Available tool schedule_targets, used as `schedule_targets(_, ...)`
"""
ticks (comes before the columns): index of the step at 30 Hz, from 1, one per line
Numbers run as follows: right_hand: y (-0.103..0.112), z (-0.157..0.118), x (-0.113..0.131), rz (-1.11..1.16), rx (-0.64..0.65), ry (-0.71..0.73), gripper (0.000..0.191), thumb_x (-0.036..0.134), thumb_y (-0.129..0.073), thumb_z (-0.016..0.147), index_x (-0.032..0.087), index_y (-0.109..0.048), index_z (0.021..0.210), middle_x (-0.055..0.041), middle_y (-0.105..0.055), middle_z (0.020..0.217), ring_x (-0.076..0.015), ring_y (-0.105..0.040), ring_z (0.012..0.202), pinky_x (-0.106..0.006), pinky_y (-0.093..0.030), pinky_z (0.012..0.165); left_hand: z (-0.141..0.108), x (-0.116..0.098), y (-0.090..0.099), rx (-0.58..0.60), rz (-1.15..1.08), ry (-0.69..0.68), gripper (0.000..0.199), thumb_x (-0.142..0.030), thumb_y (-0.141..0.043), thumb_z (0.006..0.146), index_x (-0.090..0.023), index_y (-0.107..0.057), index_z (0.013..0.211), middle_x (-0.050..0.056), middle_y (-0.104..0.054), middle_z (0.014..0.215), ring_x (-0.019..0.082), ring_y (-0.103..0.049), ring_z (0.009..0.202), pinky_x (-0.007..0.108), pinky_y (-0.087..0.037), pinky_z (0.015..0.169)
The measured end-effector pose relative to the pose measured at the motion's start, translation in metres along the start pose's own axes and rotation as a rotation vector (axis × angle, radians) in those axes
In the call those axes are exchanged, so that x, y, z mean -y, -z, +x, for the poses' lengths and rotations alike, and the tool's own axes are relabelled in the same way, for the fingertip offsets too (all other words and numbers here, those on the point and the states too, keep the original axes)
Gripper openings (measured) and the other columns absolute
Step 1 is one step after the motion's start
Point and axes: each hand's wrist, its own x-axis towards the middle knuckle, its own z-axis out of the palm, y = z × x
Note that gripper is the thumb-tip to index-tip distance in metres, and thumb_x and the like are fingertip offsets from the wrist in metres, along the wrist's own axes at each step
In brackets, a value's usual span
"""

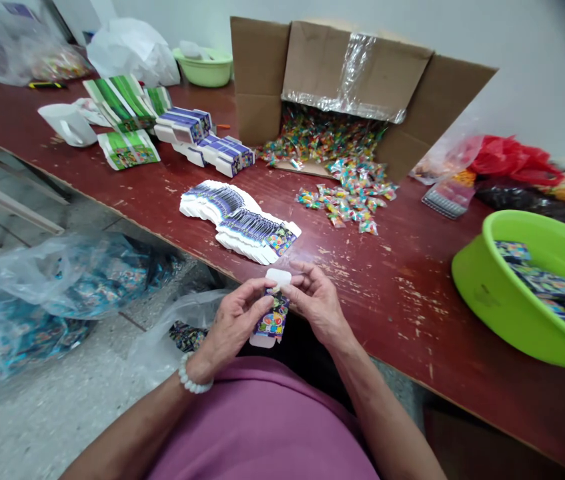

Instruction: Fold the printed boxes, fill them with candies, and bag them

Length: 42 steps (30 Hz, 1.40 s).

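Note:
A small printed candy box (273, 319) with white flaps at both ends is held upright in front of my body, at the table's front edge. My left hand (242, 310) grips its left side, the thumb lying across the printed face. At the top flap, my right hand (315, 300) pinches the box's upper right edge between thumb and fingers. Just beyond my hands lies a fanned row of flat, unfolded boxes (242, 223). Behind that row, wrapped candies (347, 193) spill out of a cardboard carton (257, 87) tipped on its side.
A green basin (492, 293) with filled packets stands at the right. Strapped purple bundles (227, 153), green bundles (127, 150) and a white mug (69, 125) sit at the back left. Plastic bags of blue packets (87, 280) lie on the floor, left. A red bag (517, 160) is at the back right.

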Motion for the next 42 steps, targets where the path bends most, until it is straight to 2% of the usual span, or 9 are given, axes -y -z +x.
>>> schedule_targets(3, 0.000, 0.000, 0.003, -0.023, 0.073, -0.008, 0.031, 0.038, -0.087, 0.067, 0.020, -0.073, 0.089, -0.0002, -0.073, 0.078, -0.0129, -0.064, 0.067, -0.025, -0.051, 0.065, 0.000, -0.001, -0.001, -0.076, -0.041, -0.044, 0.053, -0.031, -0.077, 0.082, -0.025, -0.055, 0.129, 0.000, -0.068, 0.089, 0.015, -0.065, 0.079, 0.025, -0.054, 0.070)
schedule_targets(6, 0.002, -0.001, 0.003, -0.068, 0.080, 0.059, 0.024, 0.040, -0.084, 0.073, 0.020, -0.072, 0.079, -0.0009, -0.072, 0.076, -0.0138, -0.064, 0.067, -0.027, -0.051, 0.066, 0.000, -0.003, -0.001, 0.035, -0.221, 0.136, 0.066, -0.038, -0.078, 0.081, -0.027, -0.042, 0.136, 0.001, -0.069, 0.091, 0.017, -0.068, 0.076, 0.030, -0.057, 0.069)
schedule_targets(11, 0.006, -0.004, 0.006, -0.376, 0.125, 0.245, 0.020, 0.041, -0.073, 0.085, 0.021, -0.075, 0.084, -0.0037, -0.073, 0.087, -0.0171, -0.067, 0.081, -0.028, -0.051, 0.074, 0.001, 0.000, -0.002, 0.169, -0.334, 0.406, 0.054, -0.066, -0.053, 0.090, -0.015, -0.061, 0.103, 0.008, -0.069, 0.080, 0.018, -0.068, 0.058, 0.030, -0.056, 0.056)
schedule_targets(19, 0.005, 0.001, 0.014, -0.527, 0.165, 0.143, 0.018, 0.034, -0.069, 0.085, 0.019, -0.075, 0.092, -0.0037, -0.075, 0.085, -0.0155, -0.067, 0.074, -0.026, -0.052, 0.067, 0.006, 0.000, -0.011, 0.084, -0.122, 0.322, 0.062, -0.071, -0.041, 0.092, -0.013, -0.063, 0.086, 0.005, -0.066, 0.069, 0.013, -0.059, 0.044, 0.023, -0.046, 0.045)
schedule_targets(25, 0.004, 0.008, 0.011, -0.354, 0.162, 0.043, 0.019, 0.035, -0.070, 0.085, 0.017, -0.072, 0.086, -0.0010, -0.071, 0.072, -0.0123, -0.062, 0.060, -0.023, -0.047, 0.057, 0.011, 0.002, -0.003, 0.116, -0.013, 0.269, 0.074, -0.079, -0.038, 0.087, -0.010, -0.066, 0.082, 0.007, -0.066, 0.063, 0.012, -0.057, 0.042, 0.021, -0.045, 0.044)
schedule_targets(32, 0.002, -0.009, 0.010, -0.455, 0.262, 0.346, 0.014, 0.030, -0.062, 0.094, 0.023, -0.073, 0.096, -0.0053, -0.073, 0.107, -0.0186, -0.067, 0.101, -0.031, -0.051, 0.090, 0.012, 0.013, -0.001, 0.084, -0.110, 0.267, 0.068, -0.069, -0.047, 0.090, -0.020, -0.054, 0.137, 0.003, -0.066, 0.071, 0.013, -0.058, 0.045, 0.022, -0.045, 0.042)
schedule_targets(36, 0.016, -0.003, 0.006, -0.628, 0.277, 0.396, 0.019, 0.031, -0.057, 0.096, 0.025, -0.074, 0.102, -0.0058, -0.070, 0.107, -0.0173, -0.066, 0.101, -0.031, -0.050, 0.091, 0.014, 0.015, -0.005, 0.111, -0.158, 0.269, 0.063, -0.065, -0.046, 0.093, -0.025, -0.047, 0.142, 0.002, -0.066, 0.076, 0.014, -0.060, 0.049, 0.024, -0.048, 0.047)
schedule_targets(39, 0.056, 0.033, 0.019, -0.811, 0.076, 0.416, 0.019, 0.033, -0.059, 0.093, 0.022, -0.075, 0.094, -0.0060, -0.072, 0.101, -0.0190, -0.066, 0.099, -0.031, -0.049, 0.090, 0.014, 0.017, -0.005, 0.162, -0.220, 0.306, 0.047, -0.054, -0.057, 0.093, -0.025, -0.055, 0.130, 0.005, -0.069, 0.095, 0.015, -0.067, 0.069, 0.026, -0.052, 0.062)
schedule_targets(42, 0.115, 0.081, 0.046, -0.968, -0.493, 0.346, 0.024, 0.031, -0.057, 0.091, 0.015, -0.073, 0.102, -0.0103, -0.072, 0.100, -0.0190, -0.064, 0.088, -0.030, -0.048, 0.081, 0.008, 0.025, 0.000, 0.243, -0.275, 0.366, 0.036, -0.042, -0.070, 0.088, -0.021, -0.063, 0.116, 0.009, -0.068, 0.110, 0.019, -0.066, 0.093, 0.028, -0.051, 0.080)
